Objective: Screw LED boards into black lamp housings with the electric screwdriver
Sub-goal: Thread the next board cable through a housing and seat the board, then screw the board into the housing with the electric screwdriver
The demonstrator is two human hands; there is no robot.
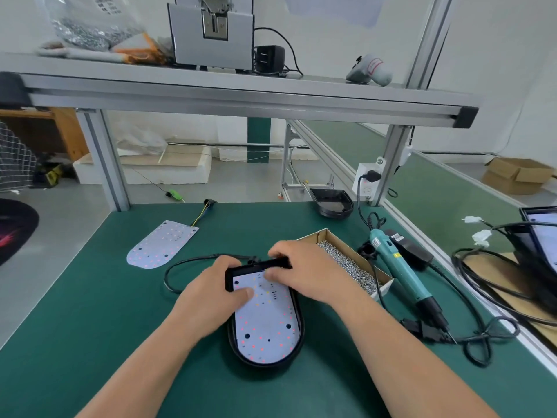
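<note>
Green counter (90, 312) bears your black housing (300, 324), white red-dotted LED board (265, 321) inside. Your left hand (211, 291) and right hand (304, 273) grip its top

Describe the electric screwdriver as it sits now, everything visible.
The electric screwdriver is a slim tool with a teal, plastic-looking body, a black tapered nose, and white and yellow labels. It lies flat on the green mat, just right of the cardboard screw box, with its nose toward the person. A black cable joins its far end. Nothing holds it.
</note>
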